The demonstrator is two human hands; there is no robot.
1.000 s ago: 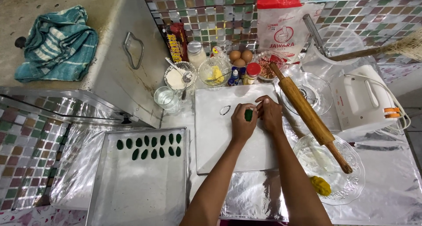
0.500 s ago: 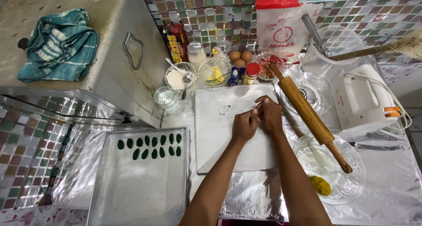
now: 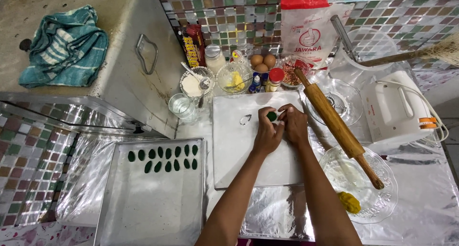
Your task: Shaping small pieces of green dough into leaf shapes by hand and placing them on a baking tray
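Note:
Over the white cutting board (image 3: 239, 150), both hands meet around a small piece of green dough (image 3: 272, 116). My left hand (image 3: 266, 131) and my right hand (image 3: 293, 124) pinch it between their fingertips, just above the board. A small leaf-shaped metal cutter (image 3: 245, 119) lies on the board to the left of my hands. Left of the board stands a metal baking tray (image 3: 143, 207) with several green leaf-shaped dough pieces (image 3: 162, 158) in two rows near its far edge.
A wooden rolling pin (image 3: 337, 126) rests slantwise across two glass bowls at the right; the near bowl (image 3: 373, 198) holds yellow dough (image 3: 349, 202). A white hand mixer (image 3: 397, 109) sits far right. Behind the board are a glass (image 3: 180, 106), bowls, eggs (image 3: 263, 61), small bottles and a flour bag (image 3: 310, 28).
My hands have shifted slightly toward the far edge of the board. The green dough, hidden between the fingers half a second ago, shows again at the fingertips.

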